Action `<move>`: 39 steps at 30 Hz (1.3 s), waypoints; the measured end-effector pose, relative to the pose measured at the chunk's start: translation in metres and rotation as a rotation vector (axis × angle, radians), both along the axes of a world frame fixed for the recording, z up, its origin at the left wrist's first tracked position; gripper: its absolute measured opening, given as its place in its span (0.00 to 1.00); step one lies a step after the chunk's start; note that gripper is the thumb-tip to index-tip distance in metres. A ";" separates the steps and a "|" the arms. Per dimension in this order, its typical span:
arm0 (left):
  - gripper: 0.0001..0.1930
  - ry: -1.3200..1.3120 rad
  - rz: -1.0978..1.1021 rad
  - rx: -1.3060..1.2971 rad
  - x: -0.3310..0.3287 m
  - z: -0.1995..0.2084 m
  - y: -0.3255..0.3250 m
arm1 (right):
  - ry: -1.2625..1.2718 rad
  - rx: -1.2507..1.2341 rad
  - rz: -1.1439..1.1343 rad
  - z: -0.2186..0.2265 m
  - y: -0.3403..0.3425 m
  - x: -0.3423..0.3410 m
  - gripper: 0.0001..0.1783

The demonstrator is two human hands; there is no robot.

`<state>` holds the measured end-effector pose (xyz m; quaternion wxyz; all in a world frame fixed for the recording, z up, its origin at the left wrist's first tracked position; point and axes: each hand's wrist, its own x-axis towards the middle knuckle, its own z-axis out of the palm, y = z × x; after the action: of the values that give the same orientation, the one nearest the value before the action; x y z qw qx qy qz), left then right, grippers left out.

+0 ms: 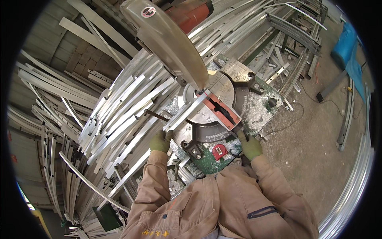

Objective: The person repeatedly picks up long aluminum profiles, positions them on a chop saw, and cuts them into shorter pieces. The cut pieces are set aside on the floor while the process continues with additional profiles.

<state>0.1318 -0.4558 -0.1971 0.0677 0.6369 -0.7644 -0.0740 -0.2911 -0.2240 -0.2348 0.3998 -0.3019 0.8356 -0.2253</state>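
A miter saw [167, 46] with a raised, dusty blade guard stands in front of me on a worktable [262, 107] strewn with metal chips. Across its round turntable lies a silver aluminium profile [189, 110], one end beside the red slotted insert [221, 110]. My left hand [160, 142], in a green glove, is closed around the profile's near left end. My right hand [250, 146], also gloved, is closed on the dark handle at the front of the saw's base; the glove partly hides that handle. Between my hands lies a red tape measure [219, 151].
Piles of long aluminium profiles [119, 115] crowd the left side and continue behind the saw. A metal rack [294, 34] with offcuts stands at the far right. Blue sheeting [346, 49] and a cable [302, 115] lie on the right-hand floor, with more long profiles [352, 187] along the right edge.
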 end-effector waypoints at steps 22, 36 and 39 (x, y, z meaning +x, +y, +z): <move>0.35 0.022 0.001 0.004 0.008 -0.012 0.004 | -0.062 -0.001 0.035 -0.019 0.007 0.002 0.57; 0.34 0.012 0.014 0.037 0.002 -0.002 0.002 | 0.286 -0.217 0.206 0.024 -0.012 0.010 0.58; 0.34 -0.007 0.013 0.041 0.001 0.003 0.002 | 0.286 -0.165 0.258 0.026 -0.013 0.008 0.56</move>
<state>0.1330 -0.4535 -0.1938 0.0524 0.6432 -0.7589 -0.0871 -0.2833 -0.2374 -0.2087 0.2765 -0.4673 0.8168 -0.1948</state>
